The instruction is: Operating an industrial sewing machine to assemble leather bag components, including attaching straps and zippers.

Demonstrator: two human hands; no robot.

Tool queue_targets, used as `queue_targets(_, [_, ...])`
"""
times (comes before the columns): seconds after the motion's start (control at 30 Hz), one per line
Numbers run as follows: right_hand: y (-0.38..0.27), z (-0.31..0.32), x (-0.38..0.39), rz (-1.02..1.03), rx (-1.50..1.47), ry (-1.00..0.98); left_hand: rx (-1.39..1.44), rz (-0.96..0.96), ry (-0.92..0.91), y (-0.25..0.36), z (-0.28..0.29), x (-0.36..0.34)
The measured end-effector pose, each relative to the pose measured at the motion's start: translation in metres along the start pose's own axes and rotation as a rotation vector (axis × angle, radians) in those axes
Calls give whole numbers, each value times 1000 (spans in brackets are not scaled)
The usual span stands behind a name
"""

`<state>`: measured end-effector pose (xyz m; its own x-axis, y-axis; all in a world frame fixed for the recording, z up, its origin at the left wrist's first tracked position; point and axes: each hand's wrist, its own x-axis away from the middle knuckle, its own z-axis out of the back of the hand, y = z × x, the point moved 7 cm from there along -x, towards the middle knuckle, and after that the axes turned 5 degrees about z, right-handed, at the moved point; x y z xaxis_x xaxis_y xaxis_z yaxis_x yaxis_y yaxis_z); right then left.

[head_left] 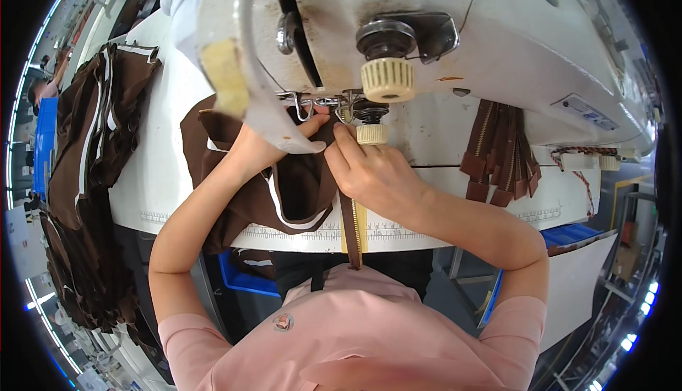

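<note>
- the left hand (pixel 261 148) is resting at the brown cloth (pixel 245 210), thumb and a fingertip lying close together beside the metal parts (pixel 328 102) under the sewing machine (pixel 497 35); the white guard (pixel 302 146) is hiding some of it, so whether it is pinching cannot be told.
- for good work, this hand is probably best keeping the loose folds flat and clear of the metal parts.
- the brown zipper strip (pixel 353 231) is hanging over the table's (pixel 142 185) front edge, its upper part disappearing beneath the right hand (pixel 373 174).
- the right hand is keeping a narrow shape, fingers bunching near the metal parts; whether they are gripping or only pressing cannot be told.
- it is likely doing best by guiding the strip straight, without tugging, while keeping fingertips out of the needle's path.
- at far left, a blue bin (pixel 47 135) is standing beyond the cloth pile (pixel 117 135), its inside not showing.
- below the table, a blue crate (pixel 245 283) is holding brown cloth with a white strip.
- at right, a blue tray (pixel 568 234) is sitting below table level, its contents staying unclear.
</note>
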<state>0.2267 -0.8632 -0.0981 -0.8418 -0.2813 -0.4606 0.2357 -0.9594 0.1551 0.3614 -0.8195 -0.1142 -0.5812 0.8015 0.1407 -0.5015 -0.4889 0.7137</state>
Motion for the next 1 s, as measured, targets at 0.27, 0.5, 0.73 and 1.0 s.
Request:
queue_targets(0.27, [0,3,-2,-55,-66,-5,-112,-204,75,6,-1,5])
queue_targets(0.5, [1,3,-3,-93,-65,19,-201,-393,163,14,3,9])
queue_targets(0.73, [1,0,-4,-92,-53,16,-189,-389,176,11,2,8])
queue_targets(1.0, [0,-3,-5,-104,-74,-1,-200,-542,244,15,2,13])
